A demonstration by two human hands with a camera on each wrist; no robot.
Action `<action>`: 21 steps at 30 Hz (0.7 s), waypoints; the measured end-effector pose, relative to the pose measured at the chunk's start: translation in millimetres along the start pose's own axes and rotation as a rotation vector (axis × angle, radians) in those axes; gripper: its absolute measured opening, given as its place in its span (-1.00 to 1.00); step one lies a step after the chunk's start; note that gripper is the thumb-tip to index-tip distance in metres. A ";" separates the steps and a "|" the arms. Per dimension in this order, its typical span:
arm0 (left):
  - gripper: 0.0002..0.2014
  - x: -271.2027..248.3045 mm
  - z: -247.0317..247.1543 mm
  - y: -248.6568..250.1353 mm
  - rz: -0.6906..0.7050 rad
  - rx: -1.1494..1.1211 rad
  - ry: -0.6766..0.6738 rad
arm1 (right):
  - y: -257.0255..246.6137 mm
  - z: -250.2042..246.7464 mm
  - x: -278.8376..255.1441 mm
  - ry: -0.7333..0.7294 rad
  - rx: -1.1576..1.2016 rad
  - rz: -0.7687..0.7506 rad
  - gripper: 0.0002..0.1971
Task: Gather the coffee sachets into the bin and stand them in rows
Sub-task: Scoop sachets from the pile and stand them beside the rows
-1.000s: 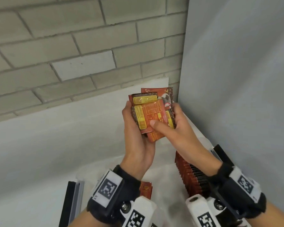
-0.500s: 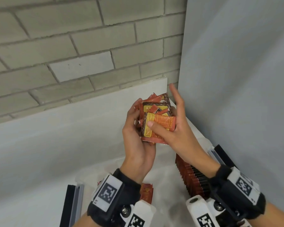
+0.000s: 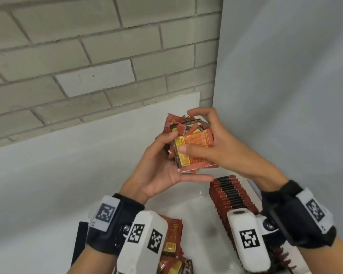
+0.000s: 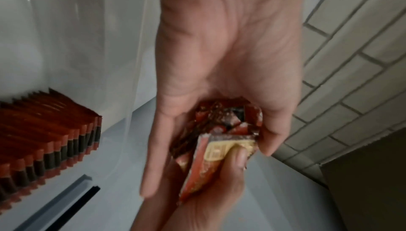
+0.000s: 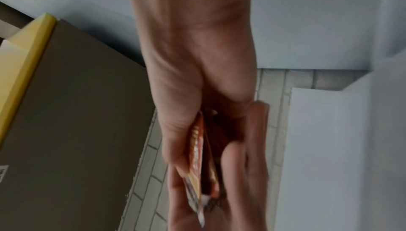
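Both hands hold a bundle of red and orange coffee sachets (image 3: 194, 149) up above the clear bin (image 3: 196, 218). My left hand (image 3: 162, 165) cups the bundle from the left and below, thumb over its edge. My right hand (image 3: 212, 141) grips it from the right, thumb on the front sachet and fingers curled over the top. The left wrist view shows the sachet bundle (image 4: 222, 130) jumbled between both hands. Edge-on in the right wrist view, the sachets (image 5: 197, 158) sit between thumb and fingers. A row of sachets (image 3: 230, 196) stands along the bin's right side.
Several loose sachets (image 3: 172, 244) lie at the bin's near left, partly hidden by my left wrist camera. A brick wall (image 3: 87, 56) stands behind, a grey panel (image 3: 285, 95) to the right. A dark strip (image 3: 79, 242) lies left of the bin.
The bundle has come down and been squared into a tighter stack. My right fingers, stretched up half a second ago, now curl over the top of the sachets.
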State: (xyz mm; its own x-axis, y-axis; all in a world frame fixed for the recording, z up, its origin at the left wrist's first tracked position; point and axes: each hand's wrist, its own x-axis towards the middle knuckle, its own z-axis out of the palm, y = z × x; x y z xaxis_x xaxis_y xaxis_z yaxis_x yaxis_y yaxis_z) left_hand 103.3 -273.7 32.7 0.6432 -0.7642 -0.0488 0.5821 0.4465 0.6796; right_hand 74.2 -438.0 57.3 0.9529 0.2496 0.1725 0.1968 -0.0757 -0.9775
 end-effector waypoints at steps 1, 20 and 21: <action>-0.44 -0.7 -1.7 1.0 0.001 -0.008 -0.019 | -4.9 -2.0 2.1 -0.035 -0.029 0.008 -0.39; -0.62 7.9 -11.8 1.1 0.285 0.089 0.384 | 13.8 0.9 18.4 0.343 -0.324 0.015 -0.51; -0.60 8.3 -11.5 1.1 0.299 0.079 0.396 | 14.0 -0.4 18.7 0.369 -0.341 -0.004 -0.58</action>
State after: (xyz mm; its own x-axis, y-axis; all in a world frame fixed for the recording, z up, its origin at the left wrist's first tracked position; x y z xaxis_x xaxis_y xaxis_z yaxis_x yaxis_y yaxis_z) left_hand 115.0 -274.2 24.6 0.9246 -0.3655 -0.1072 0.3135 0.5705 0.7591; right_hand 94.8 -434.8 46.8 0.9580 -0.1030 0.2676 0.2061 -0.4019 -0.8922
